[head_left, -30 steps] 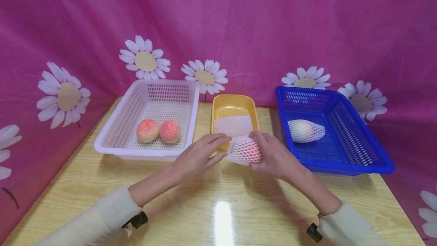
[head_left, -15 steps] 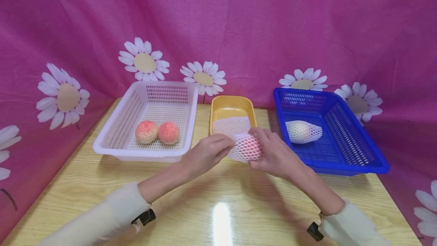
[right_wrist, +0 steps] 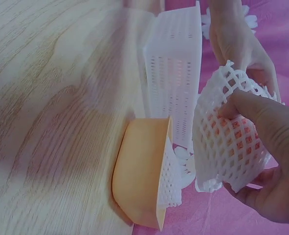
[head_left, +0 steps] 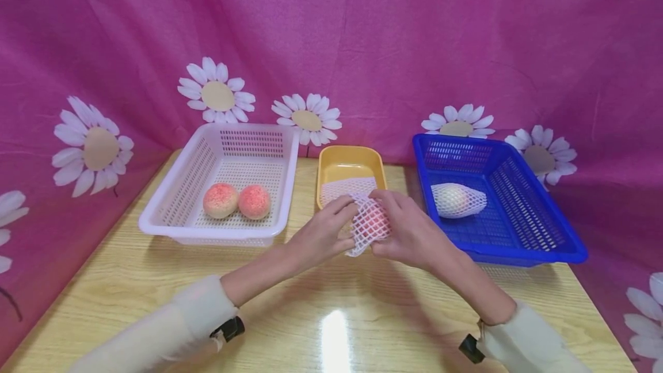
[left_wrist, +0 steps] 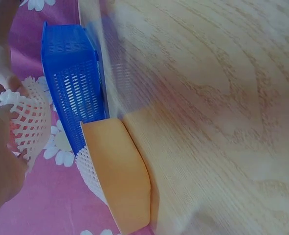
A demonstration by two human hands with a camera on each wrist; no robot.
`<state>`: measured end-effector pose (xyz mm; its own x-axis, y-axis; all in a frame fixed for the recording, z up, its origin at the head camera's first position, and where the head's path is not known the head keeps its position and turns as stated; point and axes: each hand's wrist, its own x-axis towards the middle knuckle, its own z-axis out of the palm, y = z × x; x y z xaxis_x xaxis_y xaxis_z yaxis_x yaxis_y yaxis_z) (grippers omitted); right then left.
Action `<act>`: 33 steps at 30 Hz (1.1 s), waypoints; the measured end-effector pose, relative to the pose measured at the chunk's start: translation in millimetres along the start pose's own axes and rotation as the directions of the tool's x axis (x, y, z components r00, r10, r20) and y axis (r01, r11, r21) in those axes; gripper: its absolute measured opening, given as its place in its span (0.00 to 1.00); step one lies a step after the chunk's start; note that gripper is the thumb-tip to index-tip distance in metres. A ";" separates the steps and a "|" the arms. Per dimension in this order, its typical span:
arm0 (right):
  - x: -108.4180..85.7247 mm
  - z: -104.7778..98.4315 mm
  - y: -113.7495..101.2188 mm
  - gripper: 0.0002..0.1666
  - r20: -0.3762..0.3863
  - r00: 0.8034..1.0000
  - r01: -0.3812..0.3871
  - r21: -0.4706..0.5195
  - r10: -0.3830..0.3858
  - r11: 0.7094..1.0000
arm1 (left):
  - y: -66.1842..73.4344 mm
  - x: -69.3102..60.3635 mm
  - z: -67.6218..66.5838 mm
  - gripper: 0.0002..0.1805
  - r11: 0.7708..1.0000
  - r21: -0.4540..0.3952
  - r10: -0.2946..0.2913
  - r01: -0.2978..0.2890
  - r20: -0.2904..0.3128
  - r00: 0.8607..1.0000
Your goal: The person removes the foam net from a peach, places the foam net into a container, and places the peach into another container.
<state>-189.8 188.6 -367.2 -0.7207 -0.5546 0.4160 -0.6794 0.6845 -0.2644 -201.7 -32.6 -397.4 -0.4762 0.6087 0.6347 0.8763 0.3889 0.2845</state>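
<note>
A pink-red peach (head_left: 380, 222) sits inside a white foam net sleeve (right_wrist: 222, 147), held above the table before the yellow tray. My right hand (head_left: 409, 229) grips the netted peach from the right, its thumb lying over the mesh in the right wrist view. On the other side, my left hand (head_left: 326, 230) holds the sleeve's left end between thumb and fingers. Another netted peach (head_left: 458, 200) lies in the blue basket (head_left: 518, 253). Two bare peaches, a paler one (head_left: 220, 200) and a redder one (head_left: 254, 201), lie side by side in the white basket (head_left: 212, 232).
The yellow tray (head_left: 349, 153) stands between the two baskets, with flat foam nets (head_left: 344, 187) in it. A wooden table (head_left: 290, 315) carries everything. Behind hangs a magenta flowered cloth (head_left: 362, 45).
My left hand has moved right, from the sleeve's loose end to closer against the peach. The sleeve is now bunched between both hands and its open edge hangs lower.
</note>
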 end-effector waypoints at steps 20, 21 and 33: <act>7.3 -3.5 -8.2 0.49 0.099 0.994 0.041 -0.029 -0.038 0.999 | -7.5 -4.6 -1.2 0.27 0.998 0.046 -0.032 0.030 0.046 0.998; 8.2 -4.8 -8.4 0.49 0.104 0.994 0.039 -0.030 -0.036 0.999 | -7.8 -5.0 -2.5 0.27 0.998 0.053 -0.034 0.032 0.030 0.999; 12.6 -27.3 0.9 0.37 0.165 0.986 0.024 0.088 -0.039 0.996 | -10.7 -8.4 -16.3 0.34 0.999 -0.020 -0.031 0.029 -0.109 0.994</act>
<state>-195.8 195.1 -338.4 -0.7069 -0.6511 0.2764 -0.7061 0.6267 -0.3297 -205.8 -53.1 -394.2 -0.4925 0.5174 0.6998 0.8633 0.3923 0.3176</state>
